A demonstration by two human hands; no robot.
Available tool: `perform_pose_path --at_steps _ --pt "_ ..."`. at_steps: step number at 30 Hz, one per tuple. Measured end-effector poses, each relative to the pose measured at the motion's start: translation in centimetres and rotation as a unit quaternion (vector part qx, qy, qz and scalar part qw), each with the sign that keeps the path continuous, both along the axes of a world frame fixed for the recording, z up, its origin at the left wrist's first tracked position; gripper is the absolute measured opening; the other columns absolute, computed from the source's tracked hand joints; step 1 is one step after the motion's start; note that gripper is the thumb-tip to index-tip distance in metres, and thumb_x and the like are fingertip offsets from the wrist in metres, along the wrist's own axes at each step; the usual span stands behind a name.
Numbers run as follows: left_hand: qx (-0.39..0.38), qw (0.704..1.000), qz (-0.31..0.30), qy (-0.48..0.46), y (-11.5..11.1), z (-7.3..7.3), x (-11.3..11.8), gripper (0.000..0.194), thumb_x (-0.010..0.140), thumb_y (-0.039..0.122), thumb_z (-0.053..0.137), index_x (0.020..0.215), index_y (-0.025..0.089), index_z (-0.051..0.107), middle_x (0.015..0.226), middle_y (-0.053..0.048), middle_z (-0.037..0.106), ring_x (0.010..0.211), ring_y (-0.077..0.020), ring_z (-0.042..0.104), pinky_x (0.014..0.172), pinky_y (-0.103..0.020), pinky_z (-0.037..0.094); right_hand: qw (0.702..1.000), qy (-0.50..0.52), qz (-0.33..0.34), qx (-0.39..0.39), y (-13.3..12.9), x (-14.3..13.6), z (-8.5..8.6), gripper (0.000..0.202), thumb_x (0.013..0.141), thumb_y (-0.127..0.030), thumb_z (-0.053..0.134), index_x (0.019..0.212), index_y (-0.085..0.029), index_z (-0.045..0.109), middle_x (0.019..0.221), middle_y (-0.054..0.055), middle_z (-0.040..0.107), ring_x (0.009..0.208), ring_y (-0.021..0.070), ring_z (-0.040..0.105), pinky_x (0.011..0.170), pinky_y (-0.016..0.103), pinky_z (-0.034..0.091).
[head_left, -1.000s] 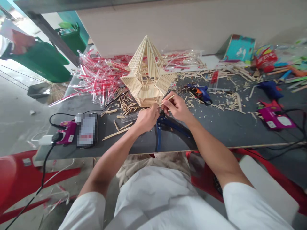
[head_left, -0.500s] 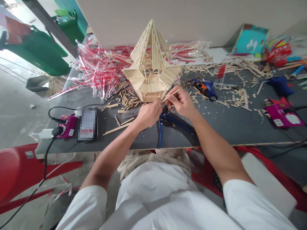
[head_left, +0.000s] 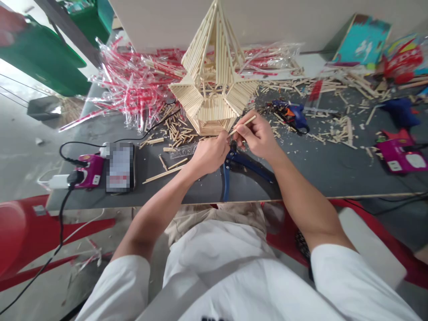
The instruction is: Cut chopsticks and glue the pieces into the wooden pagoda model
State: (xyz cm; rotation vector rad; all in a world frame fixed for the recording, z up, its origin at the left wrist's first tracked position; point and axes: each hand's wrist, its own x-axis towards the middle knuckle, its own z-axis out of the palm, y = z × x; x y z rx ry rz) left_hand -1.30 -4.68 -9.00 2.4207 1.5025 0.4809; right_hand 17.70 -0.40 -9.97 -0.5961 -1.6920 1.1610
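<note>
A thin wooden stick (head_left: pixel 246 121) slants up to the right between my two hands. Its upper part lies in the pinched fingers of my right hand (head_left: pixel 257 136). My left hand (head_left: pixel 213 154) is closed at the stick's lower end, its fingertips almost meeting the right ones. Just behind my hands stands a pointed lantern-like model (head_left: pixel 217 93) built of many such sticks. Below my fingers a blue-handled cutter (head_left: pixel 249 164) lies on the table with its handles spread; my hands hide part of its head.
Left are a phone (head_left: pixel 119 167), a purple power strip (head_left: pixel 88 171) and a clear ruler (head_left: pixel 182 150) among cut sticks. Red-and-clear wrappers (head_left: pixel 130 84) heap behind. A blue glue gun (head_left: pixel 296 116) and wood scraps lie right, with another purple power strip (head_left: pixel 401 154) beyond.
The view has shifted and tilted slightly, so the model appears larger and higher. Both hands keep their hold on the stick, with hardly any other movement.
</note>
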Motion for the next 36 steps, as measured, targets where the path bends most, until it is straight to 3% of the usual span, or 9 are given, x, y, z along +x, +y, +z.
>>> perform_pose_path --at_steps 10,19,36 --pt "-0.006 0.997 -0.028 -0.074 0.3 -0.01 -0.41 0.021 0.104 0.027 0.033 0.103 0.02 0.052 0.082 -0.005 0.066 0.069 -0.0188 0.061 0.061 -0.03 0.033 1.0 -0.006 -0.009 -0.003 -0.08 0.0 0.07 0.03 0.098 -0.052 0.066 0.096 -0.024 0.054 0.073 -0.003 0.063 0.052 0.0096 0.057 0.041 0.023 0.047" --pt "-0.021 0.997 -0.028 -0.072 0.26 0.07 -0.31 0.022 0.105 0.028 0.032 0.102 0.019 0.052 0.081 -0.005 0.066 0.068 -0.0189 0.06 0.061 -0.03 0.034 1.0 -0.01 -0.014 -0.018 -0.27 0.03 0.2 0.038 0.094 -0.062 0.065 0.096 -0.025 0.055 0.074 -0.001 0.063 0.052 0.0106 0.056 0.041 0.025 0.047" --pt "-0.018 0.995 -0.026 -0.09 0.24 0.44 -0.35 0.019 0.104 0.026 0.034 0.1 0.02 0.051 0.078 -0.004 0.061 0.07 -0.0198 0.059 0.066 -0.031 0.038 1.0 -0.002 -0.013 -0.02 -0.21 -0.02 0.35 0.036 0.096 -0.059 0.065 0.095 -0.024 0.055 0.073 -0.001 0.063 0.052 0.0099 0.055 0.042 0.024 0.047"
